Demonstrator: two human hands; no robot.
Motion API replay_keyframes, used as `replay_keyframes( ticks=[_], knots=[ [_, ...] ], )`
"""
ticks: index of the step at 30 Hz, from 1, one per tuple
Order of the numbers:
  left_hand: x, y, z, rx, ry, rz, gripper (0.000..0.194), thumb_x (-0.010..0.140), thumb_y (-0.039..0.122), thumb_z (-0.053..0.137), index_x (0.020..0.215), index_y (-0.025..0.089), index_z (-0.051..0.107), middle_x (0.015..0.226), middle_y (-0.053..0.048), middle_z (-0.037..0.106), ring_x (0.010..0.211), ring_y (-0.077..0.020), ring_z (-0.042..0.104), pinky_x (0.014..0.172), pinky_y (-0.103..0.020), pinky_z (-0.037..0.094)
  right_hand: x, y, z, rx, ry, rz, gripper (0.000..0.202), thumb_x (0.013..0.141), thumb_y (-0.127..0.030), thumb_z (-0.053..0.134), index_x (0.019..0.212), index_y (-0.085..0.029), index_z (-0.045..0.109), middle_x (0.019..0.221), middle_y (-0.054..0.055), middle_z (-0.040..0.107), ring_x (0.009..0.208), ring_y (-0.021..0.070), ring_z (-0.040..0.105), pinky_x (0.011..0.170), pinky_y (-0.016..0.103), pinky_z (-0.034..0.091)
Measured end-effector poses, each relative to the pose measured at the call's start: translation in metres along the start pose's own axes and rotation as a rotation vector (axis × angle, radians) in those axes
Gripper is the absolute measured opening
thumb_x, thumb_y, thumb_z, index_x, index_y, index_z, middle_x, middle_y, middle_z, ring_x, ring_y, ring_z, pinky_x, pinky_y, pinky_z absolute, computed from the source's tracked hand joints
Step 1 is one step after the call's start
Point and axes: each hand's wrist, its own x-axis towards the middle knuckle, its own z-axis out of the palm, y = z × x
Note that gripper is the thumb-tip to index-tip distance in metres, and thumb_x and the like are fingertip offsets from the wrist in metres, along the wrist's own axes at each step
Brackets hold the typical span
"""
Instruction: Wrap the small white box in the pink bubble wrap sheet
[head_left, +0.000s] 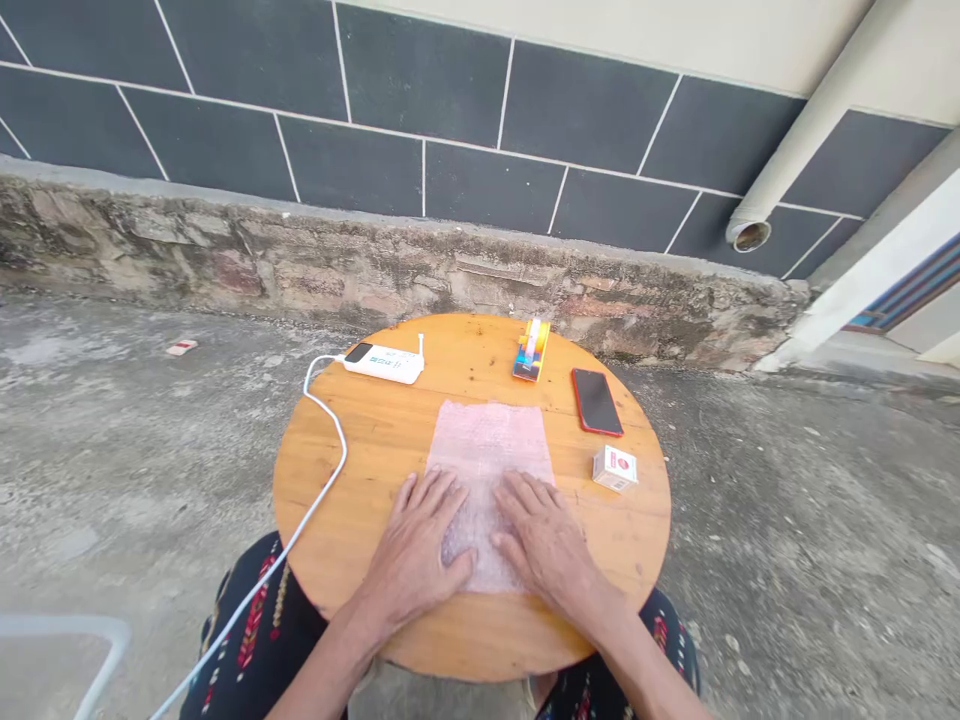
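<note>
A pinkish, translucent sheet that looks like bubble wrap lies flat on the round wooden table. My left hand rests palm down over its left edge, fingers stretched forward. Over the right edge lies my right hand, also flat with the fingers extended. Both hands hold nothing. To the right of the sheet stands a small white box with red print. Behind that box is a phone with a red edge, screen up. A tape dispenser in yellow, orange and blue stands beyond the sheet.
At the table's back left lies a white device with a dark display. Its white cable runs over the left side and down past my leg. A low stone ledge and a dark tiled wall stand behind the table.
</note>
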Motion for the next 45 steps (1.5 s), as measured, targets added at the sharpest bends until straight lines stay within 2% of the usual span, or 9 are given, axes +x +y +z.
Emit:
replay_keyframes(
  ticks=[4, 8, 16, 21, 24, 28, 34, 39, 45],
  knots=[
    [0.000, 0.001, -0.001, 0.007, 0.006, -0.001, 0.064, 0.070, 0.033, 0.061, 0.131, 0.017, 0.050, 0.145, -0.010, 0.039, 0.136, -0.0329, 0.030, 0.114, -0.056, 0.020, -0.022, 0.009, 0.004, -0.008, -0.006, 0.056, 0.045, 0.088, -0.026, 0.054, 0.132, -0.019, 0.051, 0.142, 0.009, 0.043, 0.130, 0.0288, 0.038, 0.107, 0.048, 0.031],
    [0.001, 0.002, -0.002, 0.004, 0.005, -0.001, 0.063, 0.069, 0.031, 0.061, 0.130, 0.018, 0.050, 0.145, -0.009, 0.040, 0.135, -0.0329, 0.031, 0.113, -0.056, 0.020, -0.055, 0.022, -0.005, -0.050, 0.018, 0.147, 0.042, 0.087, -0.024, 0.054, 0.128, -0.016, 0.056, 0.138, 0.012, 0.047, 0.127, 0.0317, 0.042, 0.103, 0.052, 0.035],
    [-0.001, -0.002, 0.001, 0.040, 0.020, 0.014, 0.061, 0.072, 0.033, 0.059, 0.130, 0.017, 0.050, 0.144, -0.012, 0.040, 0.135, -0.0332, 0.031, 0.112, -0.058, 0.021, -0.063, -0.010, -0.007, 0.105, 0.063, 0.054, 0.034, 0.086, -0.024, 0.057, 0.120, -0.024, 0.059, 0.135, 0.005, 0.052, 0.125, 0.0279, 0.044, 0.107, 0.051, 0.029],
    [0.000, -0.002, 0.000, 0.002, 0.034, 0.011, 0.062, 0.071, 0.032, 0.061, 0.130, 0.018, 0.049, 0.145, -0.014, 0.038, 0.135, -0.0340, 0.032, 0.112, -0.059, 0.021, -0.092, 0.011, -0.002, 0.095, 0.268, 0.081, 0.016, 0.090, -0.022, 0.052, 0.100, -0.023, 0.065, 0.125, 0.005, 0.058, 0.116, 0.0268, 0.051, 0.098, 0.048, 0.035],
    [-0.007, -0.003, -0.006, -0.041, 0.087, 0.019, 0.059, 0.076, 0.032, 0.059, 0.132, 0.018, 0.047, 0.145, -0.013, 0.038, 0.135, -0.0339, 0.030, 0.110, -0.059, 0.025, -0.114, 0.019, 0.001, 0.105, 0.419, 0.112, 0.015, 0.090, -0.024, 0.054, 0.103, -0.023, 0.063, 0.122, 0.006, 0.059, 0.111, 0.0269, 0.053, 0.091, 0.045, 0.039],
    [-0.029, -0.006, -0.019, -0.060, 0.161, 0.056, 0.046, 0.082, 0.029, 0.056, 0.127, 0.021, 0.050, 0.143, -0.009, 0.041, 0.136, -0.0307, 0.029, 0.109, -0.055, 0.030, -0.132, 0.014, 0.015, 0.136, 0.522, 0.144, 0.017, 0.091, -0.023, 0.053, 0.106, -0.022, 0.061, 0.121, 0.008, 0.059, 0.109, 0.0269, 0.054, 0.088, 0.043, 0.040],
    [-0.054, -0.001, -0.021, -0.086, 0.131, 0.136, 0.034, 0.082, 0.021, 0.056, 0.116, 0.021, 0.055, 0.129, -0.008, 0.053, 0.128, -0.0275, 0.039, 0.106, -0.049, 0.038, -0.122, -0.010, 0.030, 0.125, 0.587, 0.073, 0.025, 0.088, -0.015, 0.054, 0.111, -0.019, 0.059, 0.120, 0.010, 0.060, 0.109, 0.0273, 0.055, 0.088, 0.043, 0.040],
    [-0.055, -0.004, -0.010, -0.080, 0.140, 0.104, 0.028, 0.082, 0.023, 0.057, 0.110, 0.022, 0.060, 0.125, -0.008, 0.056, 0.122, -0.0278, 0.046, 0.102, -0.050, 0.041, -0.098, -0.027, 0.026, 0.074, 0.511, -0.044, 0.021, 0.085, -0.016, 0.055, 0.105, -0.019, 0.062, 0.113, 0.007, 0.065, 0.103, 0.0258, 0.059, 0.086, 0.040, 0.042],
    [-0.054, -0.013, -0.006, -0.069, 0.147, 0.111, 0.027, 0.083, 0.026, 0.057, 0.109, 0.024, 0.063, 0.125, -0.007, 0.058, 0.122, -0.0276, 0.048, 0.102, -0.049, 0.042, -0.095, -0.026, 0.028, 0.130, 0.515, -0.005, 0.020, 0.086, -0.017, 0.053, 0.102, -0.021, 0.064, 0.108, 0.006, 0.067, 0.101, 0.0254, 0.062, 0.083, 0.039, 0.048]
  ],
)
